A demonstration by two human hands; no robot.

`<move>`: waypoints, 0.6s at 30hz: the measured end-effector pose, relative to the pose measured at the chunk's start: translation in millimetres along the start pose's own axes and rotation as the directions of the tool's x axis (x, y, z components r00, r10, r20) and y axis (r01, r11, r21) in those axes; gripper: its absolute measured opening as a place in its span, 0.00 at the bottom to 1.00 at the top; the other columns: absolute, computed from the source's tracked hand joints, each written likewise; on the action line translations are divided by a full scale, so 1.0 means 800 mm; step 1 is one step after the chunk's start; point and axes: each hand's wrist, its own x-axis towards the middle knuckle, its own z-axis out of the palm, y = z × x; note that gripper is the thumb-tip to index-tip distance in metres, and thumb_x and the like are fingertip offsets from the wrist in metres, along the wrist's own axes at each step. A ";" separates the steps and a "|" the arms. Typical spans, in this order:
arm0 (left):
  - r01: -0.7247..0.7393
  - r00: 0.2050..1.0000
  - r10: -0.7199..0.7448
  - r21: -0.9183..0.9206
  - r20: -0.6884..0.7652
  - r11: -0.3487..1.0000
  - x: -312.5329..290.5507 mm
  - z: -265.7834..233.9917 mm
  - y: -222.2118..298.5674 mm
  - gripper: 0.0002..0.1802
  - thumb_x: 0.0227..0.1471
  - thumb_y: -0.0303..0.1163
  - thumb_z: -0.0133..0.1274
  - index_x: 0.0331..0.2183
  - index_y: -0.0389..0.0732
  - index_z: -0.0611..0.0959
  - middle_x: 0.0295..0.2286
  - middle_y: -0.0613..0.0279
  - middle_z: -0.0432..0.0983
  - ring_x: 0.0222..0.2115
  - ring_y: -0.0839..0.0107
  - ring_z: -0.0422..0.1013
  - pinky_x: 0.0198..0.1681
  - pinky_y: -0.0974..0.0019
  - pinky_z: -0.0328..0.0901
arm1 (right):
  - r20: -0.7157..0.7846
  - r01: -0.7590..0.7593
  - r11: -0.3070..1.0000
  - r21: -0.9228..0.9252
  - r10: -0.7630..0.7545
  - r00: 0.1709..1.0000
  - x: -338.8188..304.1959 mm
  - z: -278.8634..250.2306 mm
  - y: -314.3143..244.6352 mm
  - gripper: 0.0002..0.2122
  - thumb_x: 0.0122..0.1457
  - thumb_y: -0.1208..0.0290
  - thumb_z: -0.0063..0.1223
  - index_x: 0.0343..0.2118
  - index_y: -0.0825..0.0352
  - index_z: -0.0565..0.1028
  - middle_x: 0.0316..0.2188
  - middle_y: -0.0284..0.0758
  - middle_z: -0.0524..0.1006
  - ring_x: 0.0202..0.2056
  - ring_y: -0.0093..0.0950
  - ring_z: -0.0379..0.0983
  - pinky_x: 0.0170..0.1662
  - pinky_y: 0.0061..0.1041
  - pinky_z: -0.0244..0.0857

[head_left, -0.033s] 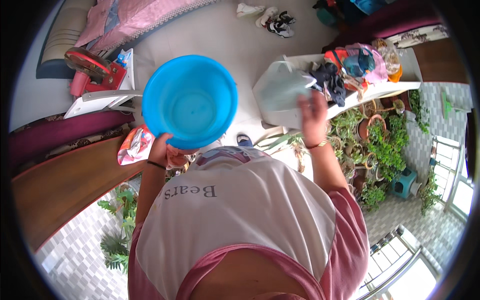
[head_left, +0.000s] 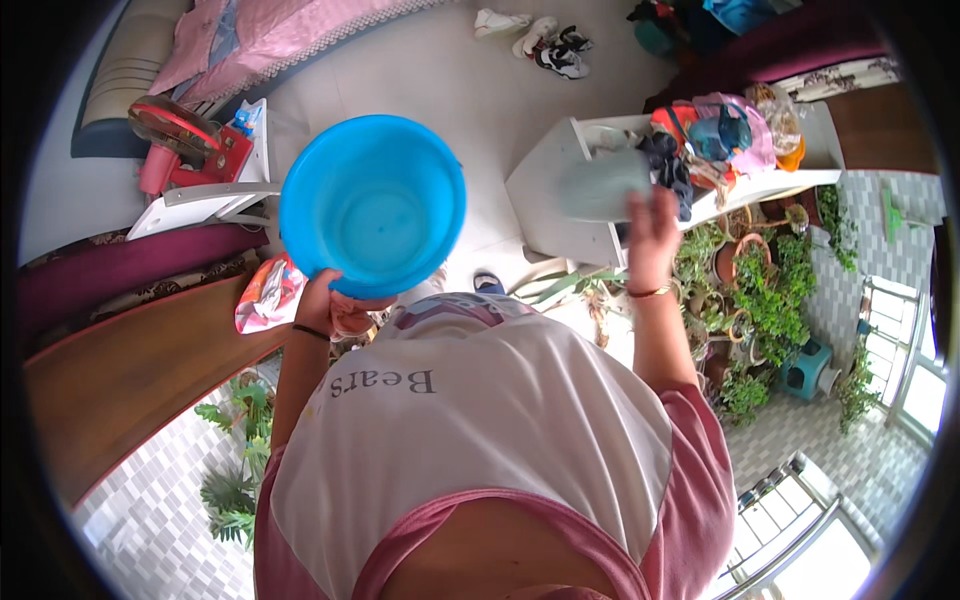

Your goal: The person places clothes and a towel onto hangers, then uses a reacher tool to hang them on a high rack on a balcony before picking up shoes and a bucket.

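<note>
My left hand [head_left: 318, 298] grips the near rim of a round blue plastic basin [head_left: 375, 225]. The basin tilts so that its inside faces up, and I see nothing in it. Off to the right, my right hand [head_left: 653, 235] holds a pale grey-green, rounded object [head_left: 605, 187] by its right end. Motion blurs both, so its exact kind is unclear. This object hangs over the left end of a white cabinet [head_left: 565, 215]. Dark cloth [head_left: 667, 170] lies on the cabinet just beyond my right fingers.
Bags and plastic items [head_left: 725, 130] crowd the cabinet top. Potted plants [head_left: 770, 290] stand along its near side. At left are a red fan [head_left: 195, 150] on a white stand and a brown wooden panel [head_left: 140, 360]. Shoes [head_left: 555, 50] lie on the far floor.
My right hand and the pale object have shifted right, over the cabinet. The blue basin has moved slightly left, still in my left hand.
</note>
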 end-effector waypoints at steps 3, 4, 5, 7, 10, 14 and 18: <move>0.340 0.801 -0.372 0.156 0.468 0.927 0.033 -0.022 0.065 0.43 0.44 0.52 0.39 0.52 0.25 0.60 0.34 0.49 0.72 0.11 0.77 0.49 0.14 0.78 0.48 | -0.297 -0.097 0.995 -0.010 0.089 0.951 0.052 -0.037 0.038 0.09 0.57 0.71 0.48 0.37 0.71 0.71 0.32 0.30 0.72 0.33 0.18 0.65 0.39 0.18 0.60; 0.395 0.712 -0.419 0.171 0.563 0.902 0.042 -0.026 0.084 0.46 0.43 0.54 0.38 0.52 0.23 0.59 0.34 0.47 0.73 0.11 0.78 0.47 0.14 0.77 0.46 | -0.353 -0.104 0.992 -0.077 0.070 0.933 0.066 -0.036 0.047 0.09 0.57 0.69 0.48 0.33 0.70 0.70 0.28 0.31 0.72 0.30 0.20 0.64 0.36 0.19 0.61; 0.423 0.634 -0.400 0.136 0.662 0.896 0.070 -0.038 0.099 0.48 0.42 0.55 0.38 0.52 0.21 0.58 0.33 0.46 0.73 0.12 0.78 0.47 0.14 0.77 0.46 | -0.366 -0.127 0.981 -0.146 0.066 0.928 0.080 -0.054 0.082 0.09 0.56 0.69 0.48 0.32 0.71 0.71 0.27 0.32 0.73 0.28 0.21 0.64 0.35 0.20 0.61; 0.452 0.607 -0.379 0.088 0.698 0.888 0.099 -0.049 0.140 0.49 0.42 0.56 0.37 0.51 0.19 0.58 0.32 0.46 0.74 0.12 0.78 0.48 0.14 0.77 0.45 | -0.341 -0.284 0.848 -0.448 0.131 0.931 0.089 -0.058 0.101 0.13 0.54 0.62 0.49 0.33 0.68 0.71 0.27 0.37 0.75 0.28 0.30 0.70 0.36 0.27 0.63; 0.419 0.730 -0.391 0.085 0.560 0.904 0.127 -0.022 0.205 0.46 0.43 0.55 0.36 0.48 0.19 0.62 0.27 0.50 0.72 0.12 0.79 0.48 0.13 0.77 0.44 | -0.276 -0.324 0.294 -0.899 0.194 0.941 0.090 -0.069 0.124 0.14 0.51 0.56 0.43 0.38 0.57 0.70 0.39 0.38 0.74 0.41 0.42 0.71 0.41 0.39 0.63; 0.304 0.863 -0.328 0.125 0.383 0.944 0.164 0.027 0.285 0.35 0.46 0.48 0.33 0.37 0.20 0.71 0.18 0.55 0.66 0.10 0.79 0.47 0.11 0.77 0.44 | -0.408 -0.435 -0.067 -0.898 0.501 0.764 0.122 -0.031 0.072 0.18 0.49 0.53 0.47 0.42 0.53 0.70 0.47 0.33 0.70 0.49 0.36 0.65 0.50 0.39 0.56; 0.371 0.836 -0.376 0.093 0.400 0.924 0.213 0.077 0.354 0.27 0.44 0.45 0.37 0.29 0.25 0.69 0.21 0.53 0.67 0.10 0.79 0.47 0.11 0.78 0.45 | -0.444 -0.468 -0.034 -0.883 0.380 0.811 0.146 -0.013 0.056 0.18 0.50 0.52 0.47 0.43 0.54 0.71 0.49 0.34 0.68 0.51 0.36 0.61 0.53 0.37 0.55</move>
